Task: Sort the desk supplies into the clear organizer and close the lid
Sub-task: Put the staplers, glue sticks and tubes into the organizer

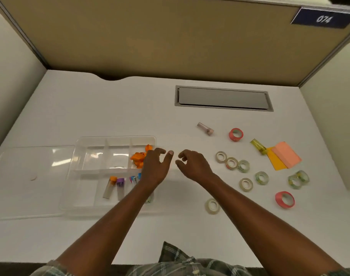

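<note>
While left hand [154, 169] and right hand [192, 164] hover, grip slack, white desk [110, 108], tan partition [150, 36].

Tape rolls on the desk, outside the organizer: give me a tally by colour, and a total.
Pink tape rolls: 2
Pale or clear tape rolls: 6
Green-yellow patterned tape rolls: seemingly 2, overlapping and hard to separate
Total: 10, if that pair really is two

Organizer [94, 156] open, beneath left hand [156, 168]; orange clips [139, 159] and capped tubes [114, 186] inside. Lid [30, 176] flat, left of it. Tape rolls [279, 200], sticky notes [285, 156], pink tube [205, 128], yellow tube [259, 146] loose right of right hand [192, 166].
</note>
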`<state>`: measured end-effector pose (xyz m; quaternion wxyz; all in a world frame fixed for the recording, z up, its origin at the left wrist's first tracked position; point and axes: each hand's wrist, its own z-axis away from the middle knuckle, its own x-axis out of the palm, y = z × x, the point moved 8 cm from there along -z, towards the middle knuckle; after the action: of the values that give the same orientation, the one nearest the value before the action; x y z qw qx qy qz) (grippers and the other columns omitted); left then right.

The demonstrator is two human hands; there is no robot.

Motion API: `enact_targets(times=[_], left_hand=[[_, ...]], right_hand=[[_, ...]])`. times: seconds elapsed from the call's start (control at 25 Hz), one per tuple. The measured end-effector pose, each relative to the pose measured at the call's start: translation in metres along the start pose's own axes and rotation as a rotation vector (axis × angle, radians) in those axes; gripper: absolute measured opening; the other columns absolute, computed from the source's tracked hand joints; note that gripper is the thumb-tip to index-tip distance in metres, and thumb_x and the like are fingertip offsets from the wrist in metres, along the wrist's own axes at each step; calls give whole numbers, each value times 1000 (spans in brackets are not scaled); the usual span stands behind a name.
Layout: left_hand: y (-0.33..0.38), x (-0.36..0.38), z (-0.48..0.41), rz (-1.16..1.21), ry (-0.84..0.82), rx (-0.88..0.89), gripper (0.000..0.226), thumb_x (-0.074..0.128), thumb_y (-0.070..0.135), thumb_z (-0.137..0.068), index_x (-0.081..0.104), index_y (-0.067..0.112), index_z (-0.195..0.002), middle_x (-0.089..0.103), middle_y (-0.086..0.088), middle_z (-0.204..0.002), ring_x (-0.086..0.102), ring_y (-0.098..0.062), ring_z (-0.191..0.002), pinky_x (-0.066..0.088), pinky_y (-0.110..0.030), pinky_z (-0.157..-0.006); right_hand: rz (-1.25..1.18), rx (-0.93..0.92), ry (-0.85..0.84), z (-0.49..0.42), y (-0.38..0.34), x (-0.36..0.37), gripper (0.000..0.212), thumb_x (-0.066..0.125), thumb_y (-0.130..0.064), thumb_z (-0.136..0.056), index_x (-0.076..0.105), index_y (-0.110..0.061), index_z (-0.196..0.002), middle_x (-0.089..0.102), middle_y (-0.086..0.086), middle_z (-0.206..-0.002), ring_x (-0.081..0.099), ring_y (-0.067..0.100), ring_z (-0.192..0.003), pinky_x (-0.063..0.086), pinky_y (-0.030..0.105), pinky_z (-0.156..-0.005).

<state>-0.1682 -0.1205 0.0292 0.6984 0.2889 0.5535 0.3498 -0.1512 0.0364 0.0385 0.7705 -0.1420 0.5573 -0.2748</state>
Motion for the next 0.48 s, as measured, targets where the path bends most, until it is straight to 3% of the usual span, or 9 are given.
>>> enact_targets(times=[0.24, 0.48], left_hand=[[55, 107, -24, -233, -229, 184, 41, 61, 49, -89, 60, 18, -116, 56, -9, -119, 57, -26, -110, 46, -38, -92], [93, 176, -58, -581, -283, 374, 52, 63, 48, -88, 56, 12, -126, 47, -14, -135, 52, -34, -117, 47, -45, -92]], right_hand=[[10, 180, 123, 28, 137, -58, 32, 62, -39, -91, 66, -17, -115, 68, 3, -112, 63, 21, -108, 52, 37, -89], [16, 329, 177, 54, 241, -95, 33, 62, -38, -92, 64, -17, -117, 61, 7, -118, 60, 26, -111, 47, 33, -88]])
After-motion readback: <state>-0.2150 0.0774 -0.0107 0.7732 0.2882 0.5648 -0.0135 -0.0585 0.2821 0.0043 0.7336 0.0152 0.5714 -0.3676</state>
